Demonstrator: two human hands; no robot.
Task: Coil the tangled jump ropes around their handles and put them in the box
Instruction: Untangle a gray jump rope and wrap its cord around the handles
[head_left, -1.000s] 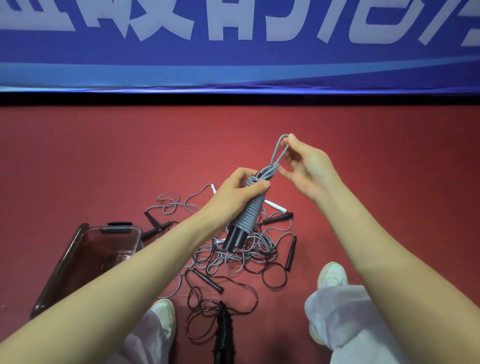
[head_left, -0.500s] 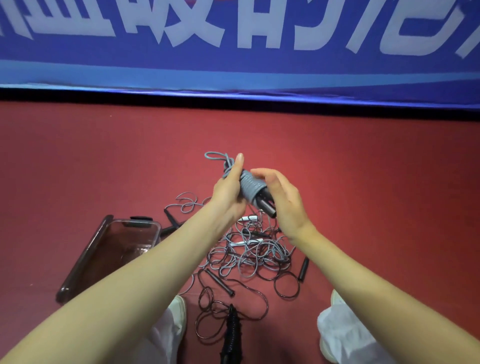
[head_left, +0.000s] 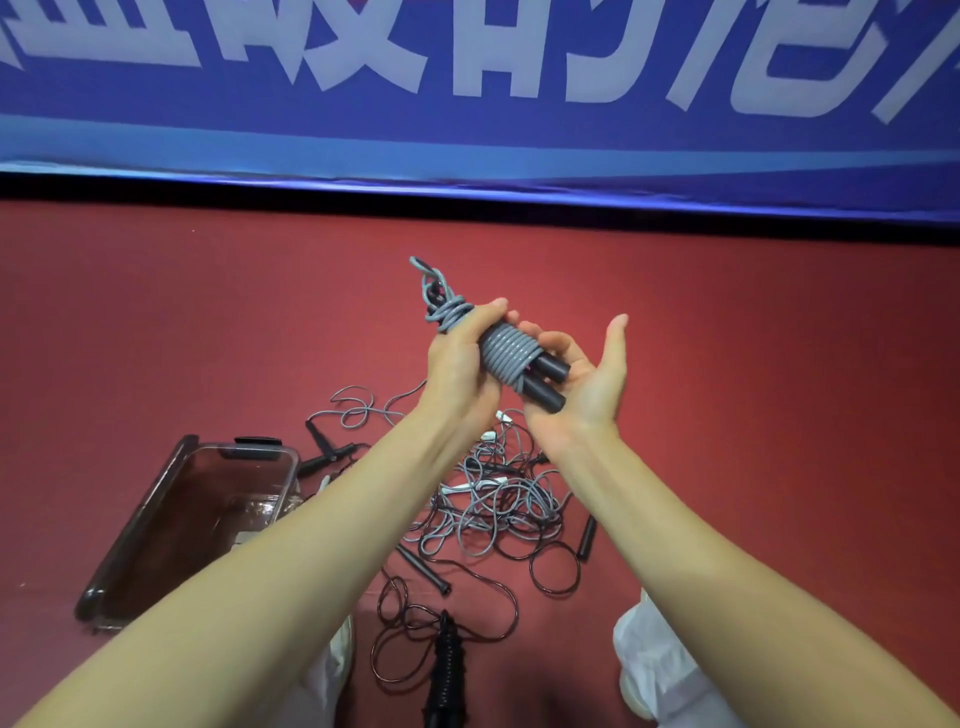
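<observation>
A grey jump rope (head_left: 506, 354) is coiled round its two black handles, with a small loop sticking out at the upper left end. My left hand (head_left: 460, 364) grips the bundle round its upper part. My right hand (head_left: 587, 379) lies palm up with straight fingers under the black handle ends, cupping them. Below my arms a tangle of grey and black ropes (head_left: 493, 509) lies on the red floor. A clear plastic box (head_left: 197, 525) stands open on the floor at the left, with nothing in it that I can see.
A black rope wound on its handles (head_left: 447, 670) lies near my feet at the bottom centre. Loose black handles (head_left: 587, 535) lie round the tangle. My white shoes and trouser legs (head_left: 660, 670) frame the pile. A blue banner wall (head_left: 467, 93) closes the far side.
My right hand let go of the rope's end loop and came under the handle ends. The bundle turned so that its loop points upper left, and both hands rose a little.
</observation>
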